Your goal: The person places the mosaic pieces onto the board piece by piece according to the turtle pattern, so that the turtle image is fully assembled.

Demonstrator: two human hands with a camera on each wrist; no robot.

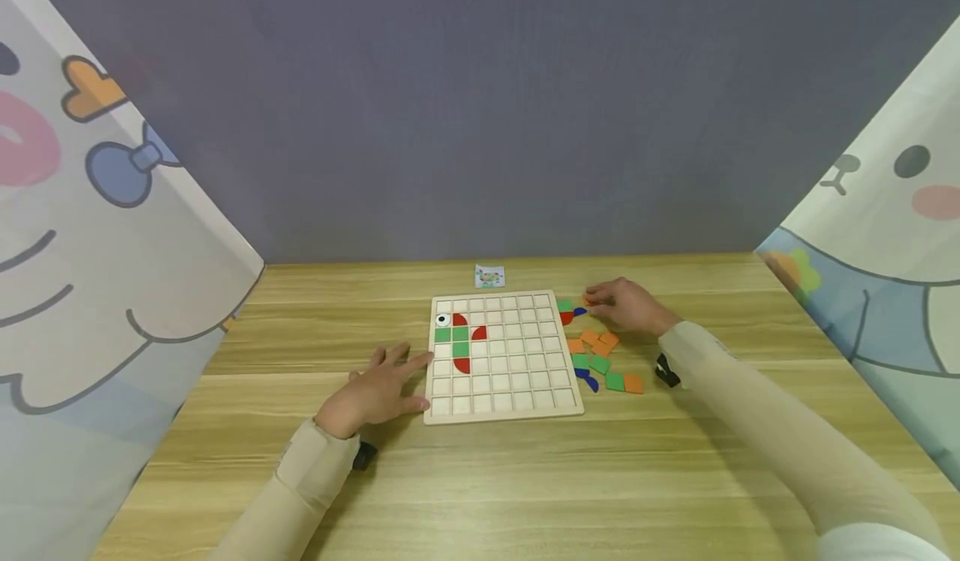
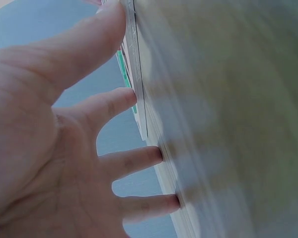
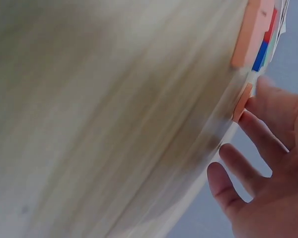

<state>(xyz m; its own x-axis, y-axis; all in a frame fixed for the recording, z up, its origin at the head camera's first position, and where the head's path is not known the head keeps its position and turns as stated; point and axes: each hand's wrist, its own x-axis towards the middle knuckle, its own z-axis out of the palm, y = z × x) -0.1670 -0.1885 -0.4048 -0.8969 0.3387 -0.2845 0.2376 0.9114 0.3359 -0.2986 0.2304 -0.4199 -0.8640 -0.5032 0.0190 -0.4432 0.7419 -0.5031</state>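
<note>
A pale wooden grid board (image 1: 517, 359) lies on the table. In its left part are a round eye tile (image 1: 442, 320), several green squares (image 1: 461, 349) and red quarter-circle tiles (image 1: 462, 366). My left hand (image 1: 382, 388) spreads its fingers at the board's left edge; in the left wrist view the thumb and index fingertip (image 2: 126, 95) are right at that edge, other fingertips on the table. Beyond the board's right side, my right hand (image 1: 626, 306) pinches an orange tile (image 3: 242, 103) between thumb and fingers, low at the tabletop. The other fingers stay loosely bent.
Right of the board lie loose orange tiles (image 1: 602, 348), green squares (image 1: 615, 381), blue pieces (image 1: 592, 383) and a red piece (image 1: 566, 318). A small picture card (image 1: 490, 277) sits behind the board, before a grey back panel (image 1: 495, 127). Printed cloths flank the table.
</note>
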